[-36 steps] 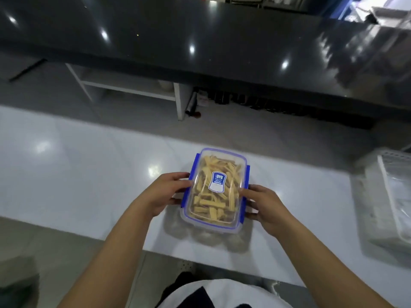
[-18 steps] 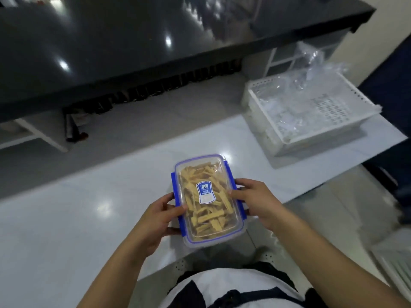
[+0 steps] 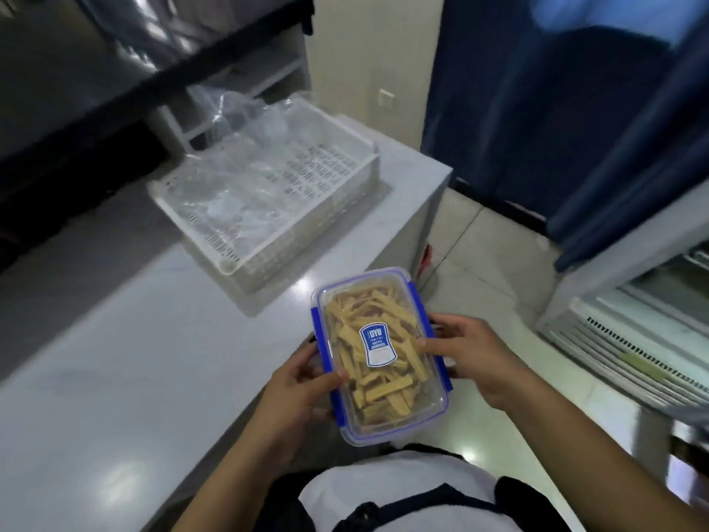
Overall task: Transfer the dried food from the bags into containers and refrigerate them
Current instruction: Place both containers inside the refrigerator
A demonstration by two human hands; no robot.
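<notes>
Container (image 3: pixel 378 353) lengthwise away from body, both hands gripping sides.

A lidded container (image 3: pixel 378 355) filled with dried food strips (image 3: pixel 368 378) was held between the left hand (image 3: pixel 297 382), at its left side, and the right hand (image 3: pixel 470 359), at its right side, off the near edge of the counter (image 3: pixel 126 378). A slotted basket (image 3: pixel 322 209) was set on the counter behind and to the left of the container, with crumpled plastic bags (image 3: pixel 245 147) lying in it. A curtain (image 3: pixel 556 109) was hung to the right behind the counter's end, and a vented cabinet (image 3: pixel 633 339) was placed on the floor at the far right.
</notes>
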